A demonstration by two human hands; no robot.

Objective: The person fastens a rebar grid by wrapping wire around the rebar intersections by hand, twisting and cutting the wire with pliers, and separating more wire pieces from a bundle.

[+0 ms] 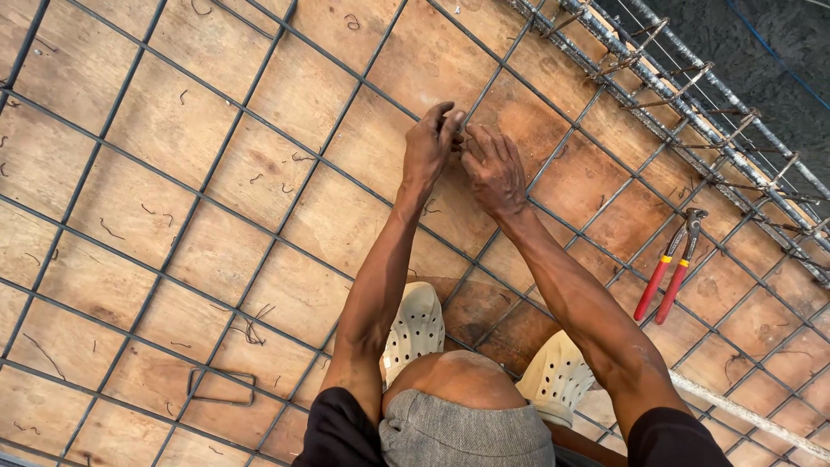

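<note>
Plywood formwork deck (259, 173) under rebar grid (203, 186). Left hand (430, 147) and right hand (494, 173), fingers pinched on a grid crossing mid-deck. Red-handled pincers (670, 268) toward right edge, by rebar cage (692, 104). Open squares leftward.

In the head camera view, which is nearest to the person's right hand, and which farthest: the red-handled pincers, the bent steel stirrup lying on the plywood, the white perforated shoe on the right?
From the right hand:
1. Red-handled pincers, to the right on the bars.
2. White perforated shoe, below, under the right arm.
3. Bent steel stirrup, far lower left.
</note>
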